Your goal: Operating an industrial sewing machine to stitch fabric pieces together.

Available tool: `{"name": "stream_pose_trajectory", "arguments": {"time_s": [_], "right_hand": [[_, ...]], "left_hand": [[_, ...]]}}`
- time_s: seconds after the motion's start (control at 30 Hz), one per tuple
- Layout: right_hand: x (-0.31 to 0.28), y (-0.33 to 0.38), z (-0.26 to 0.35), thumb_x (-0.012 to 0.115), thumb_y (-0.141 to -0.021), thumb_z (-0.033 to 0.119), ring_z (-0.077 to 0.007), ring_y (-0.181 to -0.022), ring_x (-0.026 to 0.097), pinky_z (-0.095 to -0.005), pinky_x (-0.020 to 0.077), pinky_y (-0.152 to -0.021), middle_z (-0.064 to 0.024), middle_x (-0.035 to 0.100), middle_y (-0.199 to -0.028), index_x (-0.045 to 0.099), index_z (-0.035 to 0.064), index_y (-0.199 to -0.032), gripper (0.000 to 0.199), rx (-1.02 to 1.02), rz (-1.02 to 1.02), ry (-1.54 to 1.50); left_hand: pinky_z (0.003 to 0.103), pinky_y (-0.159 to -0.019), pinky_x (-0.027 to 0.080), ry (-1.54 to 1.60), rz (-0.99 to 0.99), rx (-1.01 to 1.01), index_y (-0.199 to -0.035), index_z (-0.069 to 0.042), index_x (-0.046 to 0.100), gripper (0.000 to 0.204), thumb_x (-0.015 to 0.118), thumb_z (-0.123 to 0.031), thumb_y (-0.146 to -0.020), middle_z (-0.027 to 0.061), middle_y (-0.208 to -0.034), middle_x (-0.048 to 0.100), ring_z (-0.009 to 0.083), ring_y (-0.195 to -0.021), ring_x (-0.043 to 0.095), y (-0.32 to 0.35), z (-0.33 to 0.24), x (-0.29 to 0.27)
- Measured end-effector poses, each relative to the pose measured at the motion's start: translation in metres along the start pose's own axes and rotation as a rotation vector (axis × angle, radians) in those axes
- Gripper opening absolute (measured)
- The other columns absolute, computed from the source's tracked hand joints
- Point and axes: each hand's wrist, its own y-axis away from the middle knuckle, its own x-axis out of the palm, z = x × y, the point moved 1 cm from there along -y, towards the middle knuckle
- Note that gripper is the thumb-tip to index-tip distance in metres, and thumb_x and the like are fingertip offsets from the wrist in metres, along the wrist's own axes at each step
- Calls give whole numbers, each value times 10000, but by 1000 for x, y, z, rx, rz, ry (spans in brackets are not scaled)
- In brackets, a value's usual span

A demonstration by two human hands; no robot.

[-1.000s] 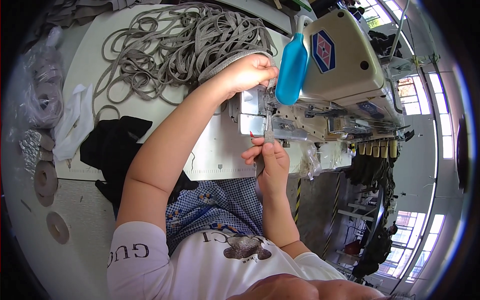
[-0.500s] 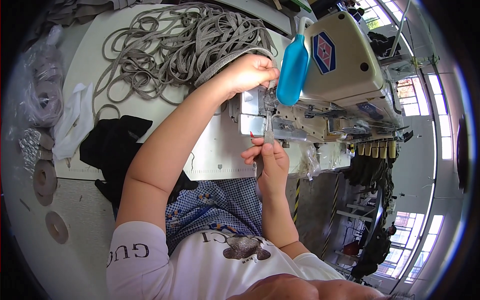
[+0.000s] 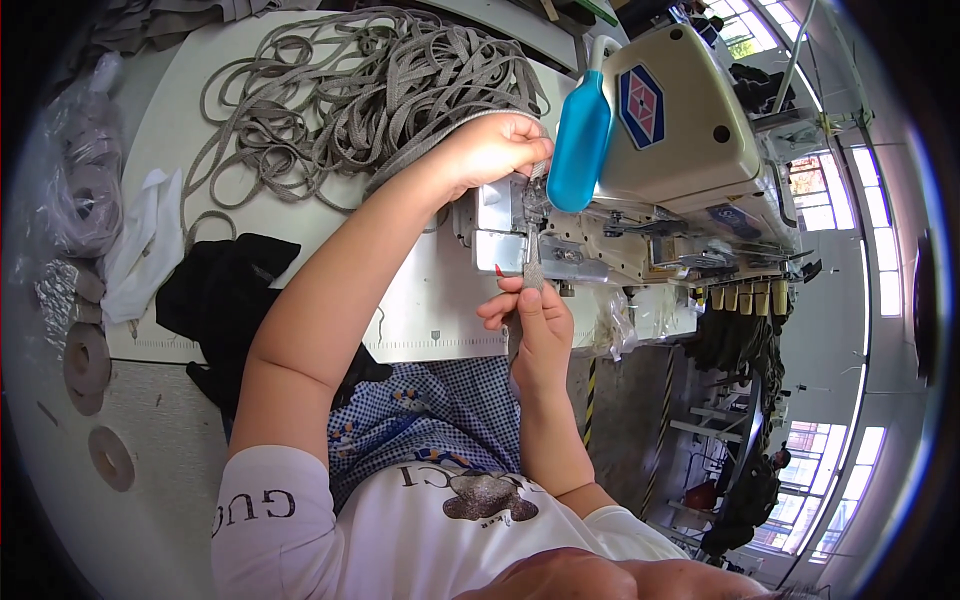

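Strap (image 3: 534, 273) is pinched in your left hand (image 3: 508, 148) beside the machine (image 3: 690, 130) and right hand (image 3: 541, 325) near the worktop's (image 3: 430, 295) front edge; room lies leftward toward black cloth (image 3: 225, 295).

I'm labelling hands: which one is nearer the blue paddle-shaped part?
Left. The left hand is just left of the blue part; the right hand is farther off, lower in view.
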Motion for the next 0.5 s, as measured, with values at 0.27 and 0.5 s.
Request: {"name": "stream_pose_trajectory", "arguments": {"time_s": [0.27, 0.5], "right_hand": [[-2, 0, -3, 431, -945, 240, -137, -638, 566, -246, 453, -635, -143, 643, -779, 537, -18, -1010, 286, -19, 21, -9], [-3, -1, -10, 437, -942, 267, -146, -630, 561, -260, 449, -640, -149, 642, -777, 536, -5, -1015, 299, -43, 34, -53]], "left_hand": [[208, -638, 446, 10, 3, 14, -791, -52, 571, 201, 563, -232, -878, 19, -777, 624, 59, -651, 524, 0, 1, 0], [212, -646, 449, 29, 6, 8, -821, -46, 582, 196, 568, -235, -873, 26, -792, 632, 65, -663, 532, -2, 4, 0]]}}
